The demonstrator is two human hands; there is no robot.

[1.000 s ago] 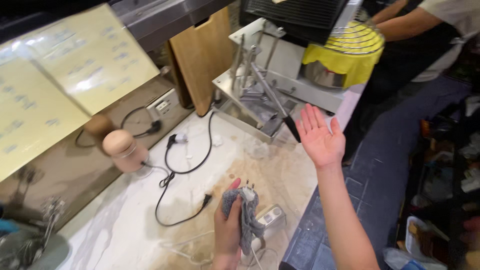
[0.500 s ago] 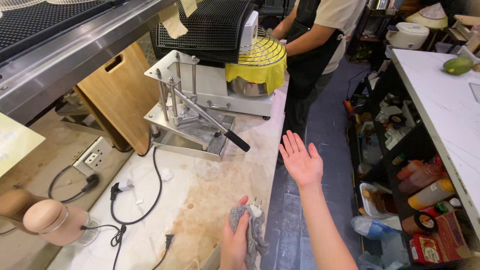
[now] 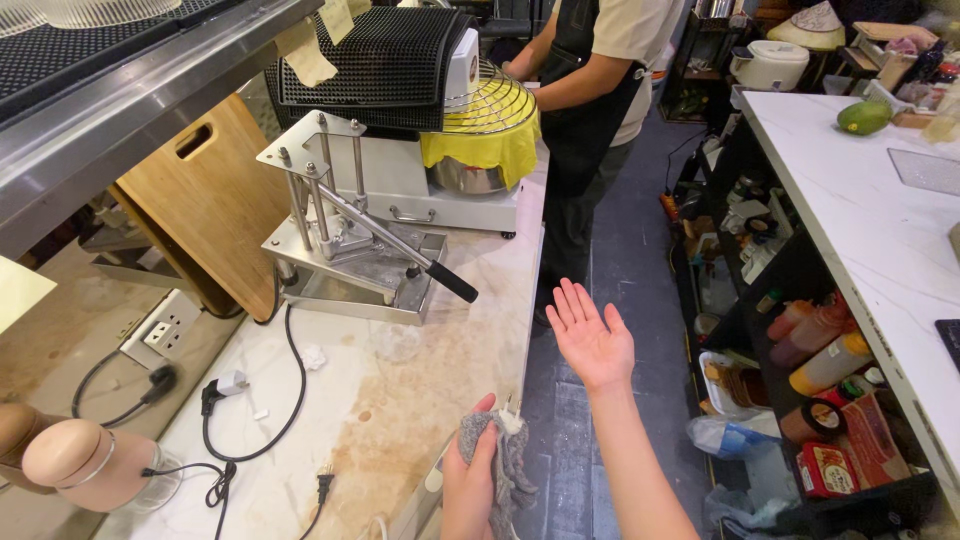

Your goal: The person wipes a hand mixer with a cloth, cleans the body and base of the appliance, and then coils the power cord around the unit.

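My left hand (image 3: 466,480) grips a crumpled grey cloth (image 3: 506,462) at the near edge of the stained marble counter (image 3: 400,400). My right hand (image 3: 590,338) is raised palm-up with fingers spread, over the aisle just beyond the counter's edge, holding nothing. A metal lever press (image 3: 350,235) with a black-tipped handle stands on the counter beyond my hands.
A mixer with a yellow cloth (image 3: 478,140) and a wooden cutting board (image 3: 205,205) sit further back. Black cords and plugs (image 3: 240,420) lie on the counter's left part by a wall socket (image 3: 163,328). Another person (image 3: 590,90) stands in the aisle. Shelves of bottles (image 3: 820,350) line the right.
The view has swung up and right, showing more of the aisle and the other person. My hands keep their pose: left on the cloth, right open.
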